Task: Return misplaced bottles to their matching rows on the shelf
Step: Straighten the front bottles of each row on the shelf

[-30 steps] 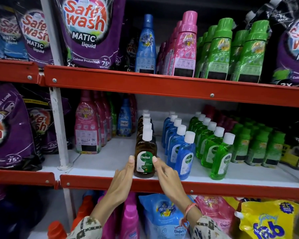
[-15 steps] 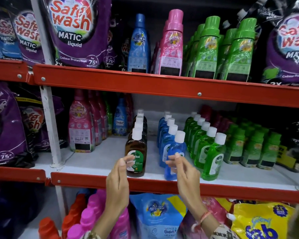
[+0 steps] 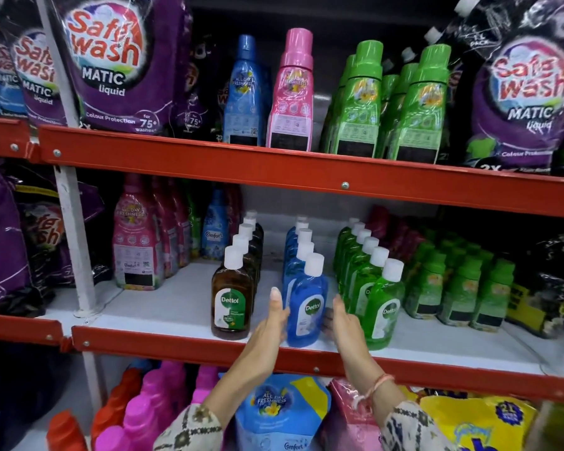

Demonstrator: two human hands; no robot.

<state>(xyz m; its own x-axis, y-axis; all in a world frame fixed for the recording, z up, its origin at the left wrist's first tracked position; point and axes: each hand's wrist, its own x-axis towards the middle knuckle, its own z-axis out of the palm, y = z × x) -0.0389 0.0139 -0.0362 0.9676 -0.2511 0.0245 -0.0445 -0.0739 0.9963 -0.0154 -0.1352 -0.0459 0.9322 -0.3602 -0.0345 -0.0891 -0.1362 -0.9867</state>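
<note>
Both hands were up at the middle shelf (image 3: pixel 183 307), flanking the front blue bottle (image 3: pixel 306 307). Left hand (image 3: pixel 272 320) was flat and open, fingers straight, pressed against the bottle's left side. Right hand (image 3: pixel 342 320) was also open, fingers extended by the bottle's right side; couldn't tell if it actually touched. Neither hand was wrapped around the bottle.

The blue bottle stood upright at the front edge of the shelf, first in the blue row (image 3: pixel 298 249) running back behind it. White cap, Dettol label facing out.

Just left: the brown bottle row (image 3: pixel 232 301), front bottle upright at the edge, apart from the left hand. Just right: the green bottle row (image 3: pixel 380 307), white caps, front bottle near the right hand.

Further right on the same shelf were smaller green bottles (image 3: pixel 459 288). Further left were tall pink bottles (image 3: pixel 135 249).

Upper shelf held one blue tall bottle (image 3: pixel 243 92), a pink tall bottle (image 3: pixel 292 92), green tall bottles (image 3: pixel 358 102) and purple pouches (image 3: pixel 118 66).

Patterned sleeves (image 3: pixel 189 431) showed at the bottom; the right wrist wore a thread band (image 3: pixel 376 387).
</note>
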